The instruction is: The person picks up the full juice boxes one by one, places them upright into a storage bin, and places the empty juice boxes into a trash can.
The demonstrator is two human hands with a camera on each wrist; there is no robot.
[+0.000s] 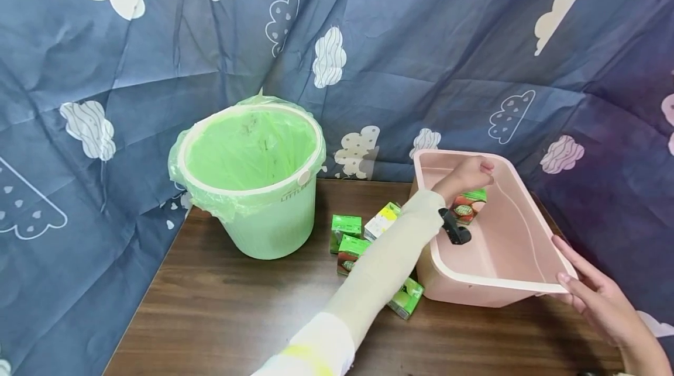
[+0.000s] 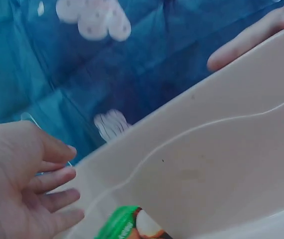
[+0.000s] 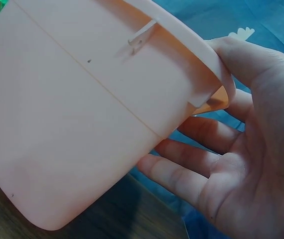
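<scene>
A pink plastic tub (image 1: 505, 247) stands at the right of the table. Inside it, at the far left, sits a small green carton (image 1: 468, 206) with a fruit picture. My left hand (image 1: 468, 174) hovers over that carton, its fingers loosely bent and nothing between them. In the left wrist view the carton (image 2: 132, 224) shows below the fingertips, apart from them. My right hand (image 1: 595, 288) holds the tub's near right corner. The right wrist view has the thumb on the rim and the other fingers (image 3: 177, 174) against the outer wall.
Several small cartons (image 1: 346, 225) lie on the wooden table (image 1: 237, 317) left of the tub, partly hidden by my left forearm. A pale green bucket (image 1: 274, 224) with a green bag liner stands further left. A blue cloud-print cloth (image 1: 421, 72) hangs behind.
</scene>
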